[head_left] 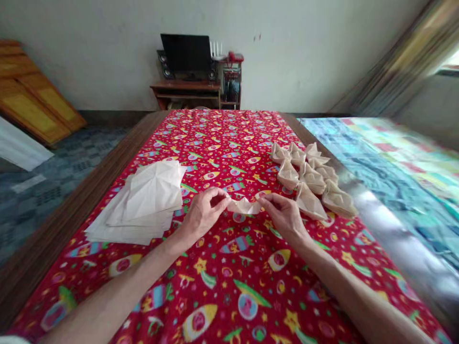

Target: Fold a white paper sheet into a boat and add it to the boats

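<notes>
Between my two hands stretches a small folded paper boat, pale beige, with a little peak in its middle. My left hand pinches its left tip between thumb and fingers. The opposite tip is pinched by my right hand. To the left of my left hand lies a loose stack of creased paper sheets. Right of my right hand sit several finished folded paper boats, grouped close together, some nested into one another.
A red cloth with rockets and stars covers the table, whose brown edge shows at left. Beside it on the right is a blue patterned surface. Against the far wall stand a monitor and desk; a wooden cabinet is at left.
</notes>
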Demonstrator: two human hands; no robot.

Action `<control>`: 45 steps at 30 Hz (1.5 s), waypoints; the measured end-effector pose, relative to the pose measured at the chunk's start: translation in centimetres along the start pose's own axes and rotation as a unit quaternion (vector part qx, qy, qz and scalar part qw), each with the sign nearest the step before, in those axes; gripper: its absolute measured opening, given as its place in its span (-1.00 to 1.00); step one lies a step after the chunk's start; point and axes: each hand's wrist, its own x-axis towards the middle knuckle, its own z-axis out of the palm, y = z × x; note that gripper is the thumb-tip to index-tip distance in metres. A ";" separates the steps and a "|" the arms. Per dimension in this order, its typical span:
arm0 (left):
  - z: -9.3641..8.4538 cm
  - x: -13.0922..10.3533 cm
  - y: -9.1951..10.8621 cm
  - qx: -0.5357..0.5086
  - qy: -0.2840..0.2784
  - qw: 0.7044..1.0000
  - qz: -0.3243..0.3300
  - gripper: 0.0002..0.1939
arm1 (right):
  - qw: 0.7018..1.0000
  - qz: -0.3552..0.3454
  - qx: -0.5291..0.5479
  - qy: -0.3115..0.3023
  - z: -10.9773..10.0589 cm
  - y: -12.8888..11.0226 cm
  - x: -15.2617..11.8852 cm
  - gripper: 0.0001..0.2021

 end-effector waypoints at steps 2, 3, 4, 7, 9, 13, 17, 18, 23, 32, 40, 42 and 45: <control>-0.2 0.0 -0.5 -0.002 0.005 1.000 -0.002 -0.82 | 1.000 0.011 -0.012 0.013 -0.4 0.1 0.1 -0.69; -0.2 0.1 -0.7 0.001 0.007 1.000 -0.002 -0.82 | 1.000 0.015 -0.019 0.018 -0.6 0.2 0.1 -0.69; -0.3 0.1 -0.8 0.004 0.008 1.000 0.001 -0.82 | 0.999 0.016 -0.027 0.023 -0.7 0.2 0.2 -0.69; -0.6 0.2 -1.2 0.028 0.010 0.999 0.016 -0.82 | 0.998 0.011 -0.054 0.032 -0.8 0.5 0.4 -0.70; -0.7 0.3 -1.3 0.054 0.008 0.998 0.029 -0.82 | 0.997 0.002 -0.073 0.035 -0.8 0.6 0.4 -0.72; -0.7 0.3 -1.9 0.104 0.001 0.992 0.068 -0.85 | 0.989 -0.032 -0.139 0.032 -0.7 0.9 0.4 -0.74; -0.4 0.3 -2.7 0.158 0.002 0.980 0.122 -0.86 | 0.978 -0.046 -0.202 0.005 -0.7 1.2 0.5 -0.74; -0.3 0.3 -2.9 0.175 0.003 0.976 0.129 -0.86 | 0.976 -0.046 -0.215 -0.003 -0.7 1.3 0.5 -0.74; 0.3 0.0 -3.1 0.274 0.008 0.955 0.118 -0.91 | 0.957 -0.067 -0.283 -0.023 -0.6 1.5 0.3 -0.79; 0.9 -1.8 -0.6 0.356 -0.157 0.872 0.296 -0.42 | 0.943 -0.093 -0.318 -0.019 -0.3 1.7 0.1 -0.81; 2.0 -3.0 -0.3 0.354 -0.177 0.885 0.244 -0.48 | 0.934 -0.106 -0.341 -0.006 -0.3 1.5 -0.1 -0.84; 2.0 -3.1 -0.3 0.354 -0.182 0.887 0.234 -0.48 | 0.924 -0.118 -0.362 0.000 -0.3 1.3 -0.3 -0.84; 2.1 -3.2 -0.4 0.348 -0.180 0.892 0.226 -0.50 | 0.900 -0.188 -0.394 -0.002 -0.4 0.6 -1.0 -0.82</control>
